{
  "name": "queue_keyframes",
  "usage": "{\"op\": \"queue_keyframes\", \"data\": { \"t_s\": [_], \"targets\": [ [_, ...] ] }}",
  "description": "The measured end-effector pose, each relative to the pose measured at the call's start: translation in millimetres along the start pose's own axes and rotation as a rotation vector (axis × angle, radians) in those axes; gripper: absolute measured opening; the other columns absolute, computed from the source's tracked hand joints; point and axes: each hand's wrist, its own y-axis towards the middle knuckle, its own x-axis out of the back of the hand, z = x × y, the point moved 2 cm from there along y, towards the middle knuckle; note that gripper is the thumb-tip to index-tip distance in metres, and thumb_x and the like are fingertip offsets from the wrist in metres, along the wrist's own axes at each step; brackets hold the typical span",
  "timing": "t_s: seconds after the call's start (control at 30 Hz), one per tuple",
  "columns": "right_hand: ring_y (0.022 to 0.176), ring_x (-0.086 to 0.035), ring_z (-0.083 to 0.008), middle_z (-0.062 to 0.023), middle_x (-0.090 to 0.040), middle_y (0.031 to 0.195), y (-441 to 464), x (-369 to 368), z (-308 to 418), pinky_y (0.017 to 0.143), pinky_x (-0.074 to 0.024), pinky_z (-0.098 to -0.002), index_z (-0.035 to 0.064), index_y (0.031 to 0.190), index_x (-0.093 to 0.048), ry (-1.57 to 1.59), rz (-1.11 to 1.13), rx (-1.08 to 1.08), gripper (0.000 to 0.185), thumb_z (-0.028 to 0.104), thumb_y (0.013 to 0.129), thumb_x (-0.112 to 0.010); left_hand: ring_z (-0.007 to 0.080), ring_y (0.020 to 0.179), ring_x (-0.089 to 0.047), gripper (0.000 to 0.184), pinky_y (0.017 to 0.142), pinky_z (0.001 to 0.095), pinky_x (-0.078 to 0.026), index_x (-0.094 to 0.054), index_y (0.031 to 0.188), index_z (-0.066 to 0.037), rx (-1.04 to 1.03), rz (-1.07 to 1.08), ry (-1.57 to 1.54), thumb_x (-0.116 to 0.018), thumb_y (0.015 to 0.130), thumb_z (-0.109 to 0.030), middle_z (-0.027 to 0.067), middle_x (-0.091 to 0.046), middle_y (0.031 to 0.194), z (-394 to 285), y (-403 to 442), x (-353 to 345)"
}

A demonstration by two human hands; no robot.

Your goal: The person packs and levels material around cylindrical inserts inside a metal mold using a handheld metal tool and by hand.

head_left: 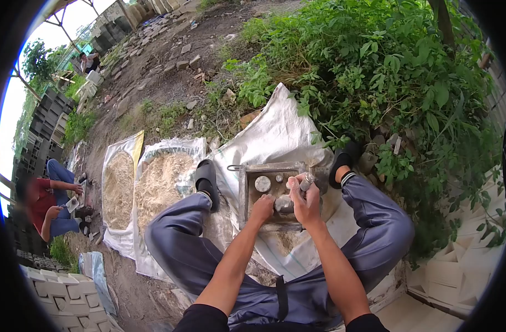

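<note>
A rectangular mould-like box with a wire loop at one corner lies on a white woven sack between my feet. Inside it stand a large pale round piece and a small round knob. My left hand reaches over the near side, its fingers closed against a rounded grey piece. Just to the right, my right hand is wrapped round a dusty grey cylindrical tool, held upright over the box. The lower end of this tool is hidden by the hand.
Two sacks with pale sandy powder lie to the left. A person in a red shirt sits farther left; another person is in the distance. Green plants crowd the right, near stacked pale blocks.
</note>
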Motion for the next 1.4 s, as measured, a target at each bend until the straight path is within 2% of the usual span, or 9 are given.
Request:
{"op": "queue_keyframes", "data": {
  "t_s": [0.17,0.4,0.67,0.77,0.87,1.1,1.17,1.3,1.4],
  "targets": [
    [0.055,-0.043,-0.0051,0.0013,-0.047,0.063,4,3,-3,0.051,-0.0378,-0.0228,0.0027,0.084,-0.051,-0.025,-0.005,-0.021,0.024,0.023,0.096,-0.055,0.0363,0.095,-0.06,0.02,0.083,0.0431,-0.049,-0.066,0.094,-0.005,0.13,-0.137,-0.406,-0.063,0.075,-0.01,0.0211,-0.064,0.095,8,2,32],
    [0.054,-0.042,-0.0052,0.0026,-0.045,0.06,13,-3,-16,0.05,-0.0362,-0.0228,0.0035,0.082,-0.051,-0.01,-0.051,-0.008,0.024,0.024,0.096,-0.055,0.034,0.09,-0.065,0.033,0.081,0.0397,-0.05,-0.071,0.096,-0.01,0.371,0.039,-0.427,-0.077,0.069,-0.029,0.0195,-0.067,0.094,-1,-1,90],
    [0.054,-0.042,-0.0044,0.0028,-0.046,0.06,13,5,-16,0.049,-0.034,-0.0235,0.0033,0.082,-0.051,-0.002,-0.082,0.05,0.026,0.025,0.095,-0.056,0.0335,0.09,-0.065,0.036,0.082,0.0404,-0.05,-0.069,0.1,-0.006,0.219,0.229,-0.328,-0.076,0.072,-0.027,0.0181,-0.068,0.097,-31,-12,91],
    [0.054,-0.041,-0.0049,0.0029,-0.045,0.06,11,9,-19,0.049,-0.0343,-0.0235,0.003,0.083,-0.052,0.061,-0.087,0.027,0.026,0.026,0.095,-0.056,0.0396,0.096,-0.062,0.03,0.087,0.0416,-0.048,-0.066,0.1,0.0,0.225,0.058,-0.442,-0.064,0.082,-0.023,0.0231,-0.066,0.098,-17,-15,101],
    [0.053,-0.04,-0.0052,0.0031,-0.044,0.061,11,7,-15,0.049,-0.0348,-0.0234,0.0026,0.083,-0.052,0.131,-0.111,0.012,0.026,0.026,0.095,-0.055,0.0385,0.119,-0.049,0.04,0.102,0.042,-0.037,-0.049,0.122,0.008,0.357,-0.091,-0.217,-0.048,0.092,-0.019,0.0293,-0.052,0.124,-17,-32,107],
    [0.054,-0.042,-0.0052,0.003,-0.045,0.062,14,9,-16,0.049,-0.0354,-0.0224,0.0026,0.084,-0.053,0.06,-0.126,0.029,0.025,0.025,0.095,-0.056,0.0326,0.135,-0.033,0.044,0.107,0.0492,-0.03,-0.047,0.126,0.006,0.126,-0.277,0.099,-0.048,0.091,-0.021,0.0222,-0.046,0.135,-44,-90,32],
    [0.054,-0.042,-0.0051,0.0031,-0.045,0.061,12,8,-16,0.048,-0.035,-0.0222,0.0029,0.084,-0.053,0.072,-0.149,0.045,0.026,0.026,0.095,-0.056,0.033,0.132,-0.036,0.043,0.107,0.0459,-0.032,-0.048,0.126,0.005,-0.157,-0.004,0.101,-0.049,0.09,-0.019,0.0197,-0.047,0.134,-43,-87,44],
    [0.053,-0.043,-0.0047,0.0031,-0.046,0.062,8,16,-1,0.047,-0.0346,-0.0218,0.0034,0.083,-0.052,0.08,-0.22,0.005,0.027,0.027,0.095,-0.056,0.0336,0.131,-0.038,0.042,0.107,0.0427,-0.033,-0.049,0.125,0.004,0.12,0.342,-0.181,-0.051,0.089,-0.016,0.0177,-0.048,0.134,-50,-62,68],
    [0.052,-0.043,-0.0044,0.003,-0.047,0.062,8,22,27,0.047,-0.0347,-0.0214,0.0034,0.082,-0.052,0.03,-0.247,0.028,0.027,0.027,0.095,-0.057,0.034,0.132,-0.036,0.05,0.109,0.0424,-0.031,-0.041,0.134,0.001,0.015,-0.296,-0.128,-0.053,0.089,-0.018,0.0196,-0.041,0.14,-51,-37,71]
  ]
}}
